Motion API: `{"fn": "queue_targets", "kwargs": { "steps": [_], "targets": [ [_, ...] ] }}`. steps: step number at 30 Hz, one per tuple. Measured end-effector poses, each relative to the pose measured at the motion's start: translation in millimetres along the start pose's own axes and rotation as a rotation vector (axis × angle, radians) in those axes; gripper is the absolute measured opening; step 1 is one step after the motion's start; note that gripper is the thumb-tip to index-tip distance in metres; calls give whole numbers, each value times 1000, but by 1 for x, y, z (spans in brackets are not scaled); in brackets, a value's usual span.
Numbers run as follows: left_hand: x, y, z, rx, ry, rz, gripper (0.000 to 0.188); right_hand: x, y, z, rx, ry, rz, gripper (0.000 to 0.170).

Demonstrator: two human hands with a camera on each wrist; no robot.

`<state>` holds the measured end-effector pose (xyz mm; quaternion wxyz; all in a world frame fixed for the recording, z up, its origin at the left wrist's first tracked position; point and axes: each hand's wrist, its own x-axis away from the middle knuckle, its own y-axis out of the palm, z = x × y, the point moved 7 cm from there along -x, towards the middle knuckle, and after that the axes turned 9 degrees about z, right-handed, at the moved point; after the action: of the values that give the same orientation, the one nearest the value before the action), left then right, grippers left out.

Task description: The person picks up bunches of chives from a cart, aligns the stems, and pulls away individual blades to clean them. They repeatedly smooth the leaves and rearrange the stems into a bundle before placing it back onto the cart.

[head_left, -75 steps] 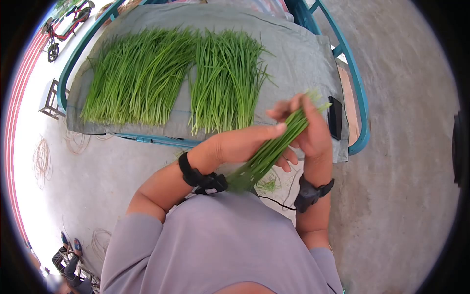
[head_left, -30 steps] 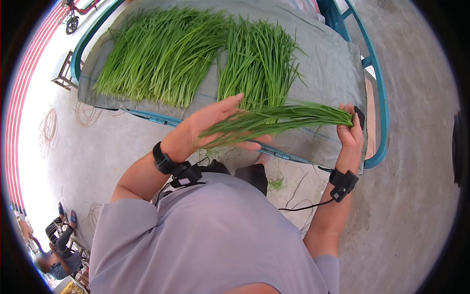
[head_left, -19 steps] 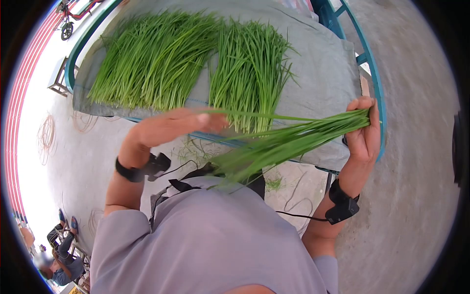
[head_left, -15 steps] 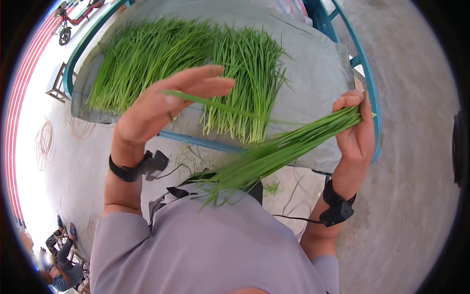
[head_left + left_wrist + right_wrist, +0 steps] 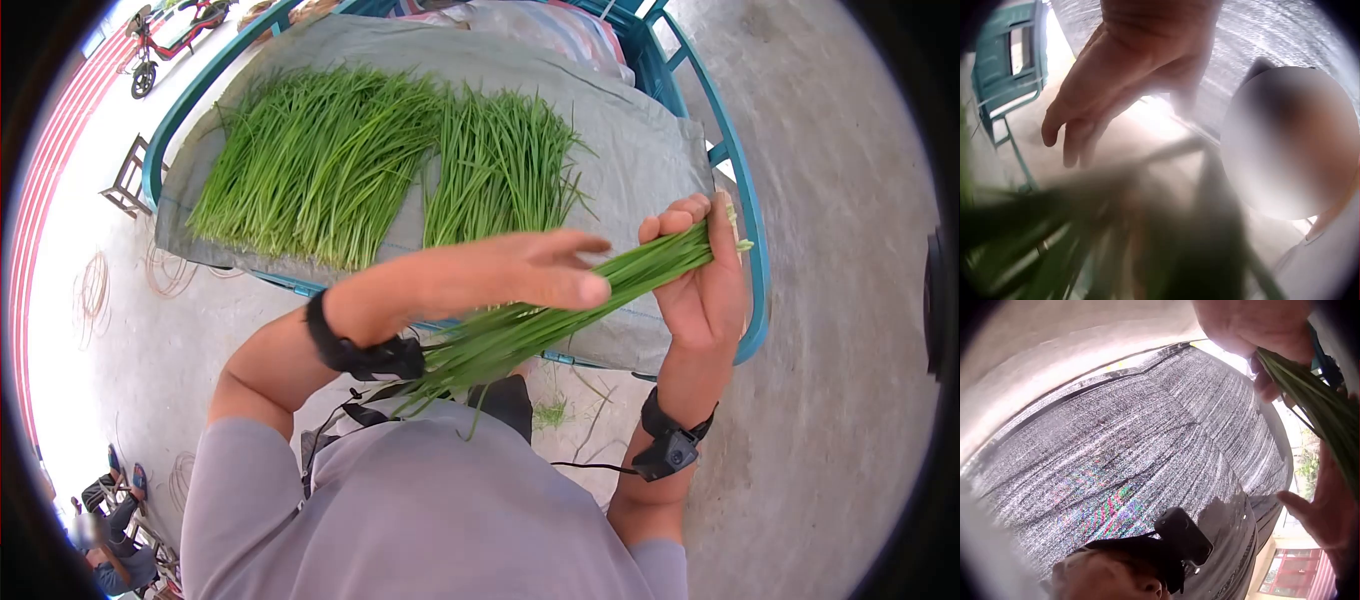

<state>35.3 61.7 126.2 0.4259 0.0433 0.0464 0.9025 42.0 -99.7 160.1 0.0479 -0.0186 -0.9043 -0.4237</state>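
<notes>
My right hand (image 5: 700, 285) grips a long bunch of green chives (image 5: 650, 268) near its pale stem ends, which stick out past the fingers at the right. From there the bunch slants down to the left, its leaf tips loose in front of the grey shirt. Across the middle of the bunch lies my left hand (image 5: 490, 275), fingers stretched out and blurred; it overlaps the leaves in the head view. In the left wrist view the left hand (image 5: 1141, 56) extends its fingers above blurred leaves. Two flat piles of chives, a wide one (image 5: 310, 160) and a narrower one (image 5: 500, 165), lie beyond.
A grey cloth (image 5: 650, 150) covers the cart bed, bounded by a teal rail (image 5: 755, 260). Striped sacking (image 5: 550, 30) lies at the back. A stool (image 5: 125, 180) and a red scooter (image 5: 170, 45) stand left; a seated person (image 5: 120, 545) is at lower left. Leaf scraps (image 5: 550, 410) litter the floor.
My left hand has swung from the left, where a single blade trailed from it, rightward over the bunch. The right hand keeps its grip and has shifted slightly left.
</notes>
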Motion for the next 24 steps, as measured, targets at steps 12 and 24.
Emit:
{"fn": "queue_targets", "kwargs": {
  "steps": [12, 24],
  "targets": [
    [8, 47, -52, 606, -382, -237, 29, 9, -46, 2, -130, -100, 35, 32],
    [-9, 60, -61, 790, -493, -92, 43, 31, -62, 54, 67, -131, 143, 28]
  ]
}}
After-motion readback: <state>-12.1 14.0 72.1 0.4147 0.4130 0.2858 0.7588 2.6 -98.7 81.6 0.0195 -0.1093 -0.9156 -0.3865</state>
